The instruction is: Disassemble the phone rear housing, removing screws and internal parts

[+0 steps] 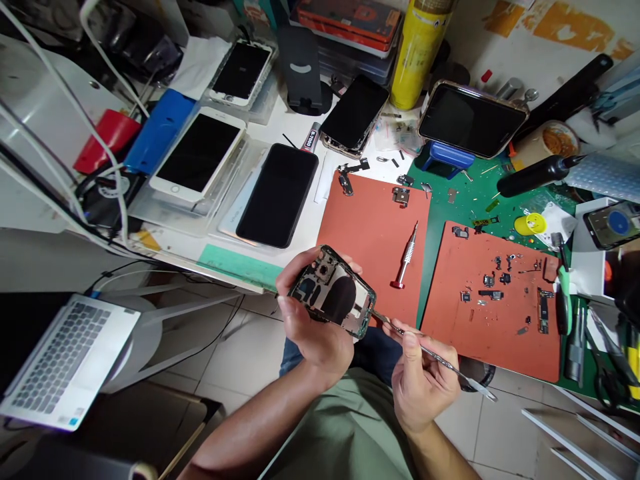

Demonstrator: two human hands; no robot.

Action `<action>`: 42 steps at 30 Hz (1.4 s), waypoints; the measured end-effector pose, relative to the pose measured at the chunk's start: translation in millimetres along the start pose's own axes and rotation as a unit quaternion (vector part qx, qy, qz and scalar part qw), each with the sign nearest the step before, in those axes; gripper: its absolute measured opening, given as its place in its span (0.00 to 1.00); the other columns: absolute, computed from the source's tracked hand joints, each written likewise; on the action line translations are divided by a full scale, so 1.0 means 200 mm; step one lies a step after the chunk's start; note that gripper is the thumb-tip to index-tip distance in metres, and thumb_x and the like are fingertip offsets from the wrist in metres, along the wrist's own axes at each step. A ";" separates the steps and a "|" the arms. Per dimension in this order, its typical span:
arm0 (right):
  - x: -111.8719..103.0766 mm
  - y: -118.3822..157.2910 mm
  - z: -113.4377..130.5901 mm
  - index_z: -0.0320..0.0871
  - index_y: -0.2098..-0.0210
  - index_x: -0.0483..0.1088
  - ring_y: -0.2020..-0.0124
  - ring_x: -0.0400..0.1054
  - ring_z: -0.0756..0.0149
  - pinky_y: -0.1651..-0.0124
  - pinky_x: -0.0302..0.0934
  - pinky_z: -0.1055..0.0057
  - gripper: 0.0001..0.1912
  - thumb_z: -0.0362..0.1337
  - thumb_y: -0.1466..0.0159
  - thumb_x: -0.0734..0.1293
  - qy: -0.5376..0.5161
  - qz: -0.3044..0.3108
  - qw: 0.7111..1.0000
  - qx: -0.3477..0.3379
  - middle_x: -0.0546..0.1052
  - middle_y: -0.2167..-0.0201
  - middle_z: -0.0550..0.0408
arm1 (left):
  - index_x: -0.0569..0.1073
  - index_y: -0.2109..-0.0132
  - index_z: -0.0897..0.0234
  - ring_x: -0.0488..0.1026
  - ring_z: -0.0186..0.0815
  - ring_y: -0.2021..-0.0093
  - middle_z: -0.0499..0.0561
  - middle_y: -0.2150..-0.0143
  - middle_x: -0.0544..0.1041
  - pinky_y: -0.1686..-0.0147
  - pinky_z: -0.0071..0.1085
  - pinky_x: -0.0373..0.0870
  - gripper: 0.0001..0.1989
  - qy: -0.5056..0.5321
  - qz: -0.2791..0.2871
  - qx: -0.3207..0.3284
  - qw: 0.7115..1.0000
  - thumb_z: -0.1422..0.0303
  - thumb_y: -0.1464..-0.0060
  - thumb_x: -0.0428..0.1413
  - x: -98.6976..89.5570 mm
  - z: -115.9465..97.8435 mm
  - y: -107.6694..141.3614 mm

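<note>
In the head view, my left hand [320,340] grips an opened phone housing [367,297] by its sides, tilted, with its bare inside facing up. Between the thumb and fingers of my right hand [425,377] is a thin metal spudger [443,362]. Its far tip meets the housing's lower right edge; whether it presses into the frame I cannot tell. A red-capped screwdriver [408,257] lies on the left orange mat [370,220] beyond my hands. Small phone parts [493,295] are scattered over the right orange mat [465,340].
A black phone [278,195] and a white phone [199,155] lie at the back left. Behind the mats stand a phone on a blue holder [473,120] and a yellow can [417,53]. Scissors [610,380] rest at the right edge; a laptop [65,360] sits lower left.
</note>
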State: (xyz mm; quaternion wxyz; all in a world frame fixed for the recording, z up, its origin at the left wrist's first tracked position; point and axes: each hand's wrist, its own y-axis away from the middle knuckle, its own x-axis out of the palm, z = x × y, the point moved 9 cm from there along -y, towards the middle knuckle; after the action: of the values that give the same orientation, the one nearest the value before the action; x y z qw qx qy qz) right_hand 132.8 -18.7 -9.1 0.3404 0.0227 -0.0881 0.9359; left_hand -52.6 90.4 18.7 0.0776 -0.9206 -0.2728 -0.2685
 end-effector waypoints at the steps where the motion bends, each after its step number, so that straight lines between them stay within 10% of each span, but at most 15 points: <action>1: 0.00 0.00 0.00 0.43 0.57 0.75 0.60 0.87 0.52 0.59 0.86 0.49 0.07 0.27 0.30 0.73 0.002 0.003 1.000 -0.002 0.88 0.59 0.55 | 0.81 0.49 0.52 0.79 0.45 0.65 0.53 0.62 0.80 0.74 0.41 0.76 0.19 0.000 0.000 0.004 1.000 0.49 0.32 0.52 0.00 0.00 0.00; 15: 0.09 -0.05 0.21 0.42 0.53 0.81 0.60 0.86 0.56 0.53 0.84 0.60 0.14 0.22 0.35 0.76 0.192 0.098 0.973 -0.086 0.88 0.56 0.51 | 0.79 0.41 0.58 0.81 0.44 0.62 0.52 0.56 0.82 0.68 0.40 0.78 0.25 -0.048 0.105 0.206 0.972 0.51 0.26 0.43 0.08 -0.10 0.08; 33: -0.01 0.02 0.00 0.43 0.56 0.75 0.59 0.87 0.54 0.59 0.87 0.53 0.08 0.25 0.30 0.73 -0.014 -0.013 1.000 -0.015 0.88 0.58 0.55 | 0.78 0.47 0.57 0.79 0.39 0.64 0.51 0.54 0.78 0.68 0.37 0.78 0.21 -0.024 -0.030 0.119 0.992 0.52 0.26 0.45 0.02 -0.04 0.05; 42: -0.01 -0.03 0.06 0.41 0.58 0.76 0.59 0.87 0.51 0.57 0.86 0.49 0.07 0.25 0.32 0.74 0.022 0.019 0.999 -0.016 0.88 0.59 0.52 | 0.77 0.45 0.56 0.80 0.43 0.64 0.53 0.59 0.82 0.67 0.40 0.77 0.23 -0.043 0.033 0.113 0.992 0.49 0.27 0.45 0.03 -0.03 0.04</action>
State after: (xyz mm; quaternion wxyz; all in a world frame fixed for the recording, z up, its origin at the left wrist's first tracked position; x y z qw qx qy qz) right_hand 138.1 -17.8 3.3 0.3253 -0.0055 -0.0962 0.9407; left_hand -46.3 84.9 27.3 0.1779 -0.9251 -0.2740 -0.1936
